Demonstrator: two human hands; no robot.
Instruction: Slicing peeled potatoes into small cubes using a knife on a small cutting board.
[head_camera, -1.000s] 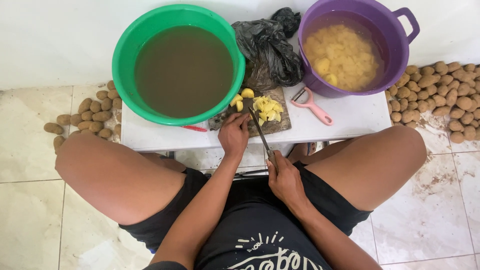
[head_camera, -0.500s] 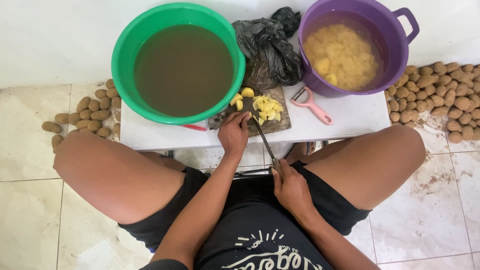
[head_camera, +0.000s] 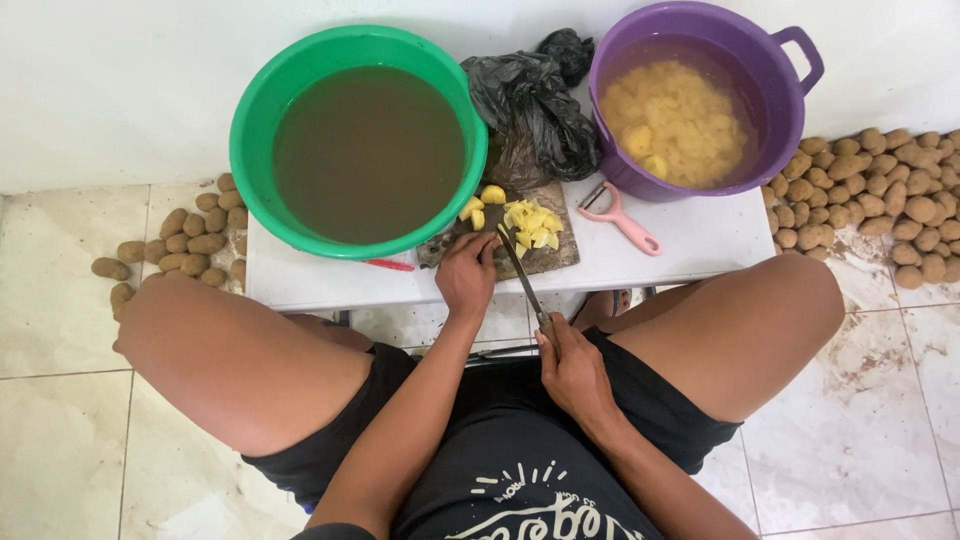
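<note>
My right hand grips the handle of a long knife whose blade reaches up onto a dark cutting board. My left hand rests on the board's near edge, fingers curled over a potato piece that I can barely see. A heap of yellow cut potato pieces lies on the board right of the blade, with a few larger chunks at its far left.
A small white table carries a green basin of murky water, a purple bucket of cut potatoes in water, a black plastic bag and a pink peeler. Unpeeled potatoes lie on the floor at left and right.
The knife blade has shifted slightly along the board beside the cut pieces, and my right hand moved a little with it. My left hand stays on the board's edge.
</note>
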